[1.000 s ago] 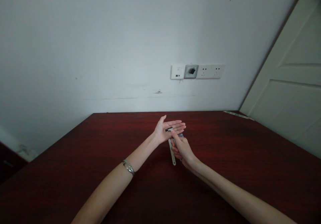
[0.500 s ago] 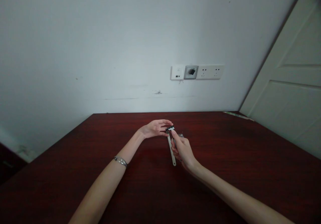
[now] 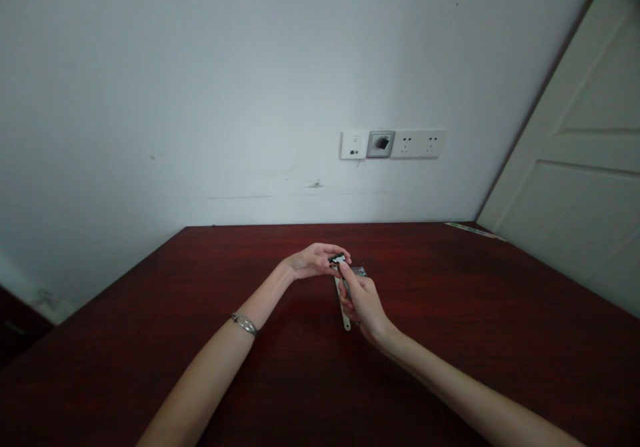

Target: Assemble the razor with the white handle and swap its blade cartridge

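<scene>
My right hand [image 3: 366, 305] is closed, its thumb pressed against a small black-and-white piece [image 3: 339, 259] whose kind I cannot make out. Around the left side of that same piece curl the fingers of my left hand [image 3: 316, 260], with the thumb against it. A narrow whitish strip [image 3: 347, 323] with a hole in its near end shows below, partly hidden by my right fingers. Just behind my right hand, the edge of a small clear object [image 3: 359, 271] is visible; the rest of it is covered.
Both forearms rest over a dark red wooden table [image 3: 440, 313]. A pale wall with a row of sockets [image 3: 405, 144] rises behind it. At the back right corner lies a thin printed strip [image 3: 474, 231], close to a white panelled door [image 3: 575, 167].
My left hand has moved slightly right and its spread fingers have closed in around the small piece. The right hand has barely moved.
</scene>
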The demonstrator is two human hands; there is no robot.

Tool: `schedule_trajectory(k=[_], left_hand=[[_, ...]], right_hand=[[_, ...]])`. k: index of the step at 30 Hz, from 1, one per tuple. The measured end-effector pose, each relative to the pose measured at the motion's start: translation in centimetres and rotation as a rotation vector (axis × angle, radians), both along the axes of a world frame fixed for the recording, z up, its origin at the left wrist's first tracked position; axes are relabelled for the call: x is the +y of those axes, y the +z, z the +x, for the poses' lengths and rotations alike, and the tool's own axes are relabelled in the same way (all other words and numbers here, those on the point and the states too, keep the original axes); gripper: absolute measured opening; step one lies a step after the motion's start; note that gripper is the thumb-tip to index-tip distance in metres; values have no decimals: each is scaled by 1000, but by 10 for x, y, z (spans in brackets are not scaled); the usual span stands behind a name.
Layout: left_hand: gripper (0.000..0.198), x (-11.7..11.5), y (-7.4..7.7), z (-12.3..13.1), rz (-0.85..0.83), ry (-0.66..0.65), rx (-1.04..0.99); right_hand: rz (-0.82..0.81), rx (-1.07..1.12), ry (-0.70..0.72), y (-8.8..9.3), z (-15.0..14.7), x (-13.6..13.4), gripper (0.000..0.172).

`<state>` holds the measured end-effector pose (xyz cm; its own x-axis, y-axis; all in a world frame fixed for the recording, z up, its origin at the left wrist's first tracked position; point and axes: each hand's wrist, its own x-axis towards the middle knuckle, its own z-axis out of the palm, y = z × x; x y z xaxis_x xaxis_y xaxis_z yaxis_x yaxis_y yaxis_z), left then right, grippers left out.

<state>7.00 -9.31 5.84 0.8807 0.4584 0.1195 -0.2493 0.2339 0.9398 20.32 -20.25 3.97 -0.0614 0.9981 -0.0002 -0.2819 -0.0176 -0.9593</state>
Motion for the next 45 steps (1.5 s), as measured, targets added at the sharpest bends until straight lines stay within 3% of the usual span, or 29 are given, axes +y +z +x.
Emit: schedule_trajectory(k=[24, 36, 41, 45], left_hand=[[49, 2, -5, 0, 10, 89, -15], [45, 5, -2, -6, 4, 175, -42], [43, 17, 9, -20, 320, 345, 319], [43, 36, 2, -30, 700, 587, 583]], right_hand=[[-124, 78, 57, 1, -2, -1, 54], [-96, 109, 94, 2, -2, -4, 52], [39, 136, 75, 10, 3, -1, 37], [49, 152, 63, 16, 9, 5, 37]])
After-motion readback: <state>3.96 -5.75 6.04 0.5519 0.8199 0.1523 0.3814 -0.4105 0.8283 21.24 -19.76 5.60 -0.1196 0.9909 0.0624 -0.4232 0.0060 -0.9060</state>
